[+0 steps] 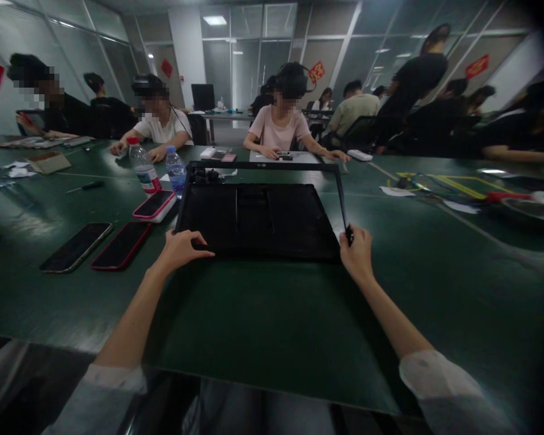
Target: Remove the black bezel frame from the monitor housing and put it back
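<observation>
A thin black monitor bezel (299, 167) with a small logo on its top bar is tilted up in front of me. Through its opening I see a wide black plastic back cover (294, 217) with a raised section in the middle. My left hand (181, 249) grips the lower left corner, thumb and fingers curled around the dark edge. On the other side, my right hand (358, 251) is closed on the right side bar of the bezel near its lower end. Whether the bezel's bottom bar touches the cover, I cannot tell.
Left of the bezel lie a black phone (77, 246), a red-edged phone (122, 244) and a pink-edged phone (155, 204). Two bottles (144, 166) stand behind them, with a screwdriver (92, 185) farther left. Cables (453, 184) lie right. Several people sit across the green table (263, 326).
</observation>
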`<state>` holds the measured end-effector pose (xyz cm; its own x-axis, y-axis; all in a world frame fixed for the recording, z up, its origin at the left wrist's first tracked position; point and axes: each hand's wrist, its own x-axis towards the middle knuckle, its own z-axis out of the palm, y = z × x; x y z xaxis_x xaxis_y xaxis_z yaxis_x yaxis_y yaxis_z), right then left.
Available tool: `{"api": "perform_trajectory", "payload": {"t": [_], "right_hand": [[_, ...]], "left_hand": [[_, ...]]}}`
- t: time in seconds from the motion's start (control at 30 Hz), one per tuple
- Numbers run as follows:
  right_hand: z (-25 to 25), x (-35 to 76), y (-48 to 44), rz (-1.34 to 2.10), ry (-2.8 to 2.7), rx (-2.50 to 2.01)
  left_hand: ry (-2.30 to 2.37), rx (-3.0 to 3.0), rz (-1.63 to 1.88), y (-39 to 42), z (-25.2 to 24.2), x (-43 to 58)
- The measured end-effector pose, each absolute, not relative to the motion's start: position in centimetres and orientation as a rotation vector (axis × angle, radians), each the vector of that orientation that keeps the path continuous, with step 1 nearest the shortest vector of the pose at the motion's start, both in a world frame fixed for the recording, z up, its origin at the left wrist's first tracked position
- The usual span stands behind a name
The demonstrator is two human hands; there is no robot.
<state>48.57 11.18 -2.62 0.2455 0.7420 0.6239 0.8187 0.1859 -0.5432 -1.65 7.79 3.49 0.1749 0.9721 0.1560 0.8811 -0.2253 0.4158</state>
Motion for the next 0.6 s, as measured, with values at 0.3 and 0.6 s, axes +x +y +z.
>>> {"api": "perform_trajectory", "payload": {"t": [0.3, 0.6], "right_hand": [[-3.6, 49.2, 12.0, -0.110, -1.496, -1.646], [-4.3, 49.6, 12.9, 0.096, -1.546, -1.684]], "left_hand": [[1.766, 2.225, 0.446, 7.6, 3.6, -1.5], [2.046, 2.279, 0.719, 8.1, 3.1, -1.8]]}}
